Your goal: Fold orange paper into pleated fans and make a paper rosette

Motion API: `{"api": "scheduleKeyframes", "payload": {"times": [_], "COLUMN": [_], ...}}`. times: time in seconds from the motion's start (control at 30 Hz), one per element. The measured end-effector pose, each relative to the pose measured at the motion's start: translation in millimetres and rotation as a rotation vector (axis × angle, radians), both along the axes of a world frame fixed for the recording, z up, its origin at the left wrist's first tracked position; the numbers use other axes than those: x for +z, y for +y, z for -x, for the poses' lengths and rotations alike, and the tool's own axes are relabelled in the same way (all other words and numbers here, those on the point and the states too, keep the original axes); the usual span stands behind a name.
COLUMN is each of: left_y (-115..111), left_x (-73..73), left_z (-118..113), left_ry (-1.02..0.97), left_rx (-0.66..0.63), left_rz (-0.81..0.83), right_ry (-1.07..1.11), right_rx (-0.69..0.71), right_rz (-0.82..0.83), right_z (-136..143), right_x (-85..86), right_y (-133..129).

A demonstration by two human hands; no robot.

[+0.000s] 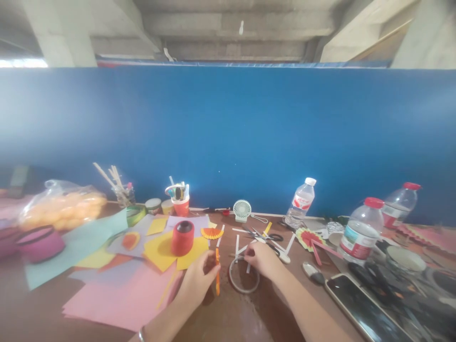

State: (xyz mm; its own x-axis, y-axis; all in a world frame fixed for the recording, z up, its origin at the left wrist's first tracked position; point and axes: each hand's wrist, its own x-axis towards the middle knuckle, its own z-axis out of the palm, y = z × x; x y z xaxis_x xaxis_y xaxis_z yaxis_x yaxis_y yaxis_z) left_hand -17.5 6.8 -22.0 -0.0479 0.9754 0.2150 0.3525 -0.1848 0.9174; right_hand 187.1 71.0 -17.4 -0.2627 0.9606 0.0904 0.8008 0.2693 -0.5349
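Observation:
My left hand (201, 278) pinches a thin orange folded paper piece (217, 273), held upright near the middle of the brown table. To its right, my right hand (261, 259) is closed at the upper edge of a pale ring (244, 290); a white strip (248, 267) shows below its fingertips. What those fingertips grip is too small to tell. Behind the hands lie an orange pleated paper fan (212, 232), white strips (237, 244) and scissors (276, 237). A red roll (183, 238) stands on yellow paper left of the fan.
Coloured paper sheets (121, 294) spread over the left side. A small fan (242, 210) stands at the back. Bottles (361, 232), a phone (366, 308) and a red-and-cream paper rosette (309, 239) are on the right. A blue partition (228, 133) rises behind the table.

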Motion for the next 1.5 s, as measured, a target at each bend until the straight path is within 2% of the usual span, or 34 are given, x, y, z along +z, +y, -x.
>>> {"api": "scheduleKeyframes", "payload": {"times": [0.13, 0.3, 0.5, 0.8, 0.9, 1.03, 1.1, 1.2, 1.3, 1.5], "left_y": [-6, -17, -14, -12, -12, -12, -12, -13, -13, -7], "left_x": [6.2, 17.1, 10.0, 4.0, 4.2, 5.4, 6.4, 8.6, 12.2, 12.7], "left_z": [-3, -10, -10, -10, -10, -10, -11, -12, -12, -6], "left_ry": [0.168, 0.409, 0.566, 0.573, 0.573, 0.565, 0.555, 0.547, 0.456, 0.118], "left_rx": [-0.111, -0.357, -0.42, -0.403, -0.397, -0.394, -0.397, -0.37, -0.312, -0.103], "left_rz": [-0.013, -0.139, -0.133, -0.116, -0.106, -0.095, -0.093, -0.082, -0.083, -0.044], "right_ry": [0.102, 0.169, 0.164, 0.132, 0.112, 0.061, 0.047, 0.056, 0.057, 0.177], "right_rx": [0.072, 0.127, 0.071, 0.008, -0.041, -0.208, -0.239, -0.111, 0.039, 0.14], "right_rz": [0.104, 0.253, 0.173, 0.164, 0.088, -0.021, -0.068, -0.095, -0.042, 0.026], "right_z": [-8, -9, 4, 4, -1, -15, -16, -4, 15, 22], "right_x": [0.4, -5.0, -4.4, -6.7, -0.2, 14.6, 19.4, 17.6, 8.3, -0.1], "right_y": [-2, -2, -5, -8, -3, 3, 1, -7, -15, -18]}}
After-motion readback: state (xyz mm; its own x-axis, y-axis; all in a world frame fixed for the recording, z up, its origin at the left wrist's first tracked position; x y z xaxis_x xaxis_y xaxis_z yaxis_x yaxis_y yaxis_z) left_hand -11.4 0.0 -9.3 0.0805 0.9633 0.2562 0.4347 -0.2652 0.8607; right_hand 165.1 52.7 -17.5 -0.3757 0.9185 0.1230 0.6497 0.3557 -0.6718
